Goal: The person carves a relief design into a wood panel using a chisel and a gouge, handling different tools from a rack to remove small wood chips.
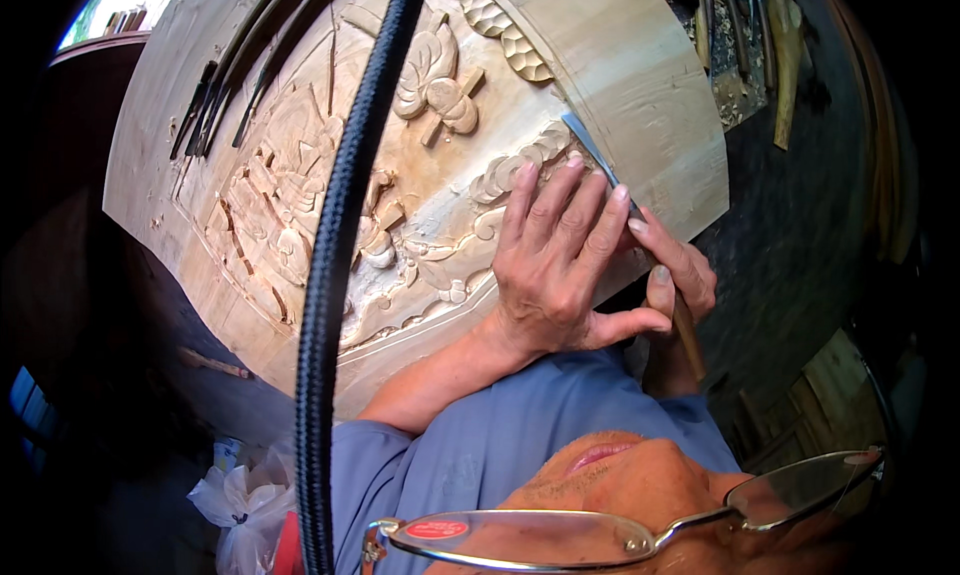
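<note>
A carved wooden panel (650, 85) lies before me, with raised flowers, leaves and figures inside a bordered field. My right hand (688, 275) is closed around a wood-handled carving chisel (591, 147). The chisel's flat steel blade points up and left, its tip at the border beside a row of rounded carved shapes (510, 172). Stretched out over the lower right of the panel, my left hand (555, 260) has its fingers extended, the fingertips at the carved row and along the chisel's shank. Its thumb reaches towards the right hand. The left palm's underside is hidden.
Several long dark chisels (250, 60) lie on the panel's upper left. More tools (740, 20) stand among wood chips beyond its upper right edge, near a wooden mallet-like stick (785, 70). A black braided cable (333, 235) crosses the view. A plastic bag (250, 505) sits lower left.
</note>
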The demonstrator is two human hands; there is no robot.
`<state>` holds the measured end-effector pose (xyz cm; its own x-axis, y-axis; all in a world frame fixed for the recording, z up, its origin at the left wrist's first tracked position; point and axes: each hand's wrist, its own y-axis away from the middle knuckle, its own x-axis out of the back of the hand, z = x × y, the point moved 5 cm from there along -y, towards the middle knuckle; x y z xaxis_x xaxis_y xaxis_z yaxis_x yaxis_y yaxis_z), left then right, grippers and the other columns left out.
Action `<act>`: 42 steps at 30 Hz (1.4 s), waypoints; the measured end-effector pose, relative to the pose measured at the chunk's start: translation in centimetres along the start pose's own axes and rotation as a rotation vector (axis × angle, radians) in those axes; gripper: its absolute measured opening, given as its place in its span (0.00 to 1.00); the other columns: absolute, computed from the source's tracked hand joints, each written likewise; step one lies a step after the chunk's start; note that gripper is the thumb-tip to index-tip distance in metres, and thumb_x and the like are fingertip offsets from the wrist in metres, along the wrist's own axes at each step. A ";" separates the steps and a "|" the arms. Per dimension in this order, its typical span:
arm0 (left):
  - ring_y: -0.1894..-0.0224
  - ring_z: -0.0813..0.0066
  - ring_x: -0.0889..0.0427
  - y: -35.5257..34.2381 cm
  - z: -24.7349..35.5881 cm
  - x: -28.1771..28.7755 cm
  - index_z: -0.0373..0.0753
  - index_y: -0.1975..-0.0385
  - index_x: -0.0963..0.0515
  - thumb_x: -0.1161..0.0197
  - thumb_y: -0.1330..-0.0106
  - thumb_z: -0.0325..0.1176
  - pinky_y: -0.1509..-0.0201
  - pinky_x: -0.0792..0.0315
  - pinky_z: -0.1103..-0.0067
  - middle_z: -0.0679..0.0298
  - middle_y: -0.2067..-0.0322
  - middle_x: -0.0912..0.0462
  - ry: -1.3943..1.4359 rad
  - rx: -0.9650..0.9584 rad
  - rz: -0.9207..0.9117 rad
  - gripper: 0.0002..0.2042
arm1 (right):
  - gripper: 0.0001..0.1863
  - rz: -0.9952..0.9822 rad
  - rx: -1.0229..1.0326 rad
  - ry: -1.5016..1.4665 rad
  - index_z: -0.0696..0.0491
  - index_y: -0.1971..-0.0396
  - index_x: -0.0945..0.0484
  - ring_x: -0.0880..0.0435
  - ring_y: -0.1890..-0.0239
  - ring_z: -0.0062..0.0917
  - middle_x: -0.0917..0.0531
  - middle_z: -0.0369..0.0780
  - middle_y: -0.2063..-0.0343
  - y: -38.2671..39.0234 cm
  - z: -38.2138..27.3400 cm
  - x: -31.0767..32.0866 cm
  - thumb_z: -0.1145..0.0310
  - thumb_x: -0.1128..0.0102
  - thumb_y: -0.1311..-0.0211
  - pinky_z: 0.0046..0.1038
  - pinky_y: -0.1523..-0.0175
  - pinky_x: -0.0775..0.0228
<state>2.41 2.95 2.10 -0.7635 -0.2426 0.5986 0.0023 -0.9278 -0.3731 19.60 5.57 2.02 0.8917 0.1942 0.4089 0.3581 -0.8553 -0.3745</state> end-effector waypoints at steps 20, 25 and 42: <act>0.33 0.40 0.16 0.0 -0.5 -0.3 0.26 0.38 0.16 0.33 0.40 0.81 0.21 0.35 0.44 0.43 0.41 0.12 -0.010 0.014 0.045 0.54 | 0.20 0.019 -0.058 -0.011 0.64 0.45 0.12 0.03 0.56 0.43 0.08 0.58 0.51 -1.2 1.5 -1.5 0.79 0.46 0.32 0.37 0.51 0.10; 0.35 0.42 0.14 0.3 -0.5 -0.1 0.26 0.39 0.16 0.33 0.40 0.80 0.21 0.34 0.44 0.44 0.42 0.12 -0.013 -0.017 0.053 0.53 | 0.23 -0.033 0.014 0.050 0.65 0.42 0.13 0.03 0.54 0.43 0.08 0.57 0.48 -0.3 0.8 -0.2 0.78 0.48 0.34 0.36 0.49 0.10; 0.35 0.42 0.14 -0.1 -0.4 -0.2 0.30 0.39 0.15 0.32 0.38 0.77 0.22 0.33 0.45 0.45 0.41 0.12 -0.012 0.010 0.055 0.49 | 0.23 -0.044 -0.040 0.001 0.64 0.42 0.13 0.03 0.54 0.42 0.09 0.59 0.47 -0.8 1.6 -0.2 0.75 0.49 0.31 0.37 0.50 0.09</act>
<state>2.30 3.21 1.70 -0.7543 -0.2963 0.5858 0.0506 -0.9159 -0.3981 19.61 6.97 0.87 0.8749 0.2318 0.4252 0.3856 -0.8645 -0.3223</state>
